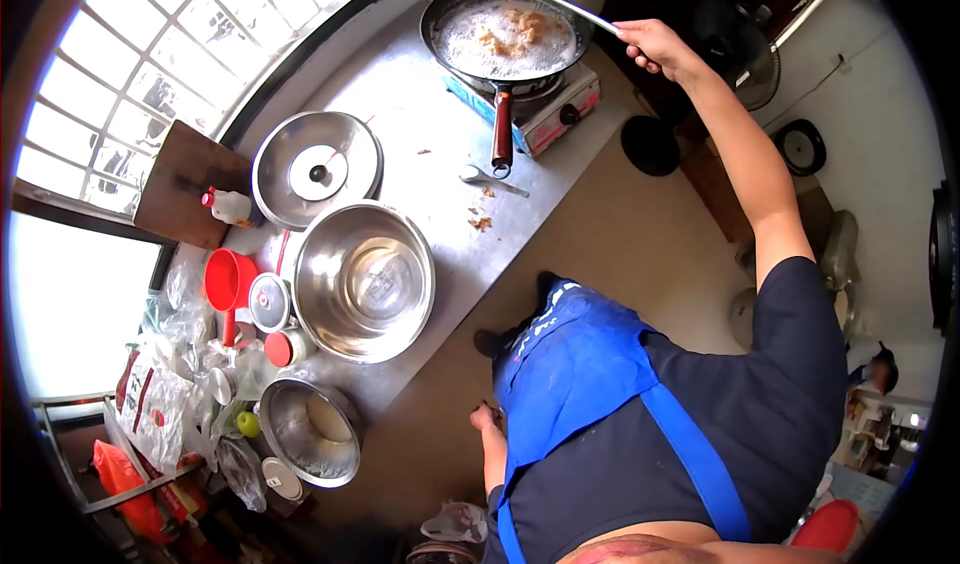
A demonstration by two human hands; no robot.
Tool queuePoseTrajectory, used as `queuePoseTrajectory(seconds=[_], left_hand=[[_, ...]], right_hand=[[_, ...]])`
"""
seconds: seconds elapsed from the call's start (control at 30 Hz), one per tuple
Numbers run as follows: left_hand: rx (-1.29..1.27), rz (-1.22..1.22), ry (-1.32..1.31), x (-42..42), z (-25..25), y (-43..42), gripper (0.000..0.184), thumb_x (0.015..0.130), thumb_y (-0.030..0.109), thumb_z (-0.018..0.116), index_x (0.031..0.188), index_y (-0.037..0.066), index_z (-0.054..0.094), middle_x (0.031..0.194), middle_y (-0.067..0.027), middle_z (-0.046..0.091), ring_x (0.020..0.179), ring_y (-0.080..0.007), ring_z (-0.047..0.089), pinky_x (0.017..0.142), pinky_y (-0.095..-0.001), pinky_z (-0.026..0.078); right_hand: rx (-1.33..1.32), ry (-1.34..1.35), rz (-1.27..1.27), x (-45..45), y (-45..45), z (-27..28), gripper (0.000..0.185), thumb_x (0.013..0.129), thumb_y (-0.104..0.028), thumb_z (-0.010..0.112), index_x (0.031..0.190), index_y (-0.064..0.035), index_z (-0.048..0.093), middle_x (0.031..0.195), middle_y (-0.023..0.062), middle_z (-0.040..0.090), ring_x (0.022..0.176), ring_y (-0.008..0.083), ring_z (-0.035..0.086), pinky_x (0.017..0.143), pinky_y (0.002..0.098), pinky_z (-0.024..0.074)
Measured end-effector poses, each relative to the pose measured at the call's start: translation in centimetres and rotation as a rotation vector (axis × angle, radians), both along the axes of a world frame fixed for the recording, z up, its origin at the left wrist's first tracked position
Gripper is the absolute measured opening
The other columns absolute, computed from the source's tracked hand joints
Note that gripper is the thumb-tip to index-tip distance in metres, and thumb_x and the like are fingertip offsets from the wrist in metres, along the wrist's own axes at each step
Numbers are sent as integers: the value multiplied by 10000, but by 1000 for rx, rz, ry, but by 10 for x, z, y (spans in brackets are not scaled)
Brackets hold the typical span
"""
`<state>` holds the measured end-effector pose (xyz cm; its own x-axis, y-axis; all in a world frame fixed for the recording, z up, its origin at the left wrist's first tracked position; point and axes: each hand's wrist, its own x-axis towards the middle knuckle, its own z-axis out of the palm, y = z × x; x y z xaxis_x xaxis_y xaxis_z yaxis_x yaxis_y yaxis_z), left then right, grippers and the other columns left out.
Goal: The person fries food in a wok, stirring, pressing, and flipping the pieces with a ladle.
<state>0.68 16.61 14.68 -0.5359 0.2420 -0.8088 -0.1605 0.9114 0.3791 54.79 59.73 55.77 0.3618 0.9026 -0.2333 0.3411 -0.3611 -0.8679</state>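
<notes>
My right hand is closed around the handle of a long metal utensil. Its far end lies at the back rim of a dark wok, where some brown food rests on it. More golden-brown pieces float in bubbling oil inside the wok. The wok sits on a portable gas stove, its brown handle pointing toward my side. My left hand hangs low beside the blue apron, away from the counter; its fingers are too small and dark to read.
On the metal counter are a large steel bowl, a steel lid, a red ladle and brown crumbs. A smaller bowl stands at the near end, beside plastic bags. A fan is at the right.
</notes>
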Motion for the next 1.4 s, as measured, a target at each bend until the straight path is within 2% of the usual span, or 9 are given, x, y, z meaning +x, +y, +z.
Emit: queuePoseTrajectory(seconds=[0.07, 0.1, 0.17, 1.0, 1.07, 1.17, 1.27, 1.33, 1.4], left_hand=[[-119, -64, -6, 4, 24, 13, 495, 854, 250, 670, 1128, -160, 630, 1155, -287, 663, 1102, -345, 615, 960, -380, 443], [-113, -72, -9, 3, 19, 15, 495, 854, 250, 670, 1128, -160, 630, 1155, -287, 663, 1102, -345, 615, 960, -380, 443], [-25, -36, 8, -1, 7, 14, 353, 958, 226, 591, 692, -3, 545, 494, -94, 493, 383, -214, 475, 369, -367, 347], [144, -182, 155, 15, -39, -13, 291, 924, 250, 624, 824, -23, 626, 572, -117, 559, 391, -234, 494, 374, -387, 369], [211, -199, 164, 8, -47, -10, 295, 924, 253, 624, 814, -20, 622, 567, -116, 556, 390, -236, 494, 373, -388, 367], [278, -226, 168, -4, -41, -1, 300, 924, 256, 625, 804, -18, 619, 563, -115, 553, 390, -237, 493, 372, -389, 366], [-29, -206, 33, -17, -6, 15, 459, 810, 304, 689, 956, -131, 683, 904, -239, 716, 896, -326, 678, 832, -416, 486], [-12, -119, -14, -26, -12, 14, 335, 935, 285, 603, 744, 13, 570, 501, -99, 501, 378, -225, 472, 365, -380, 347], [-27, -131, -22, -35, -16, 11, 334, 938, 292, 597, 754, 14, 568, 501, -96, 498, 376, -221, 467, 364, -374, 343]], right_hand=[[1, -33, -13, 14, 1, 5, 360, 1004, -220, 516, 1342, -125, 594, 651, -45, 494, 463, 35, 403, 390, 203, 281], [8, -37, -20, 20, 3, 6, 360, 1004, -220, 516, 1342, -125, 594, 651, -45, 494, 463, 35, 403, 390, 203, 281], [-17, -86, -46, 30, 8, 4, 360, 1001, -236, 500, 1331, -136, 601, 637, -41, 479, 450, 40, 376, 393, 215, 262], [-146, -219, 163, 11, 41, -49, 258, 990, -228, 466, 1039, -89, 677, 614, -15, 431, 426, 72, 346, 367, 265, 259], [99, -581, 301, -1, 36, -62, 289, 973, -237, 477, 994, -6, 649, 750, 148, 634, 708, 254, 616, 678, 398, 483], [107, -671, 309, -12, 23, -68, 305, 981, -257, 477, 1058, -9, 638, 851, 185, 672, 844, 324, 645, 785, 425, 481], [90, -700, 325, -27, 0, -53, 319, 992, -269, 471, 1143, -47, 641, 890, 187, 683, 864, 350, 651, 789, 426, 489], [43, -690, 310, -33, -15, -42, 308, 993, -266, 460, 1105, -54, 654, 880, 232, 665, 884, 410, 642, 782, 474, 487], [111, -688, 289, -33, -30, -40, 321, 993, -269, 464, 1155, -59, 646, 899, 232, 669, 901, 410, 644, 794, 469, 490]])
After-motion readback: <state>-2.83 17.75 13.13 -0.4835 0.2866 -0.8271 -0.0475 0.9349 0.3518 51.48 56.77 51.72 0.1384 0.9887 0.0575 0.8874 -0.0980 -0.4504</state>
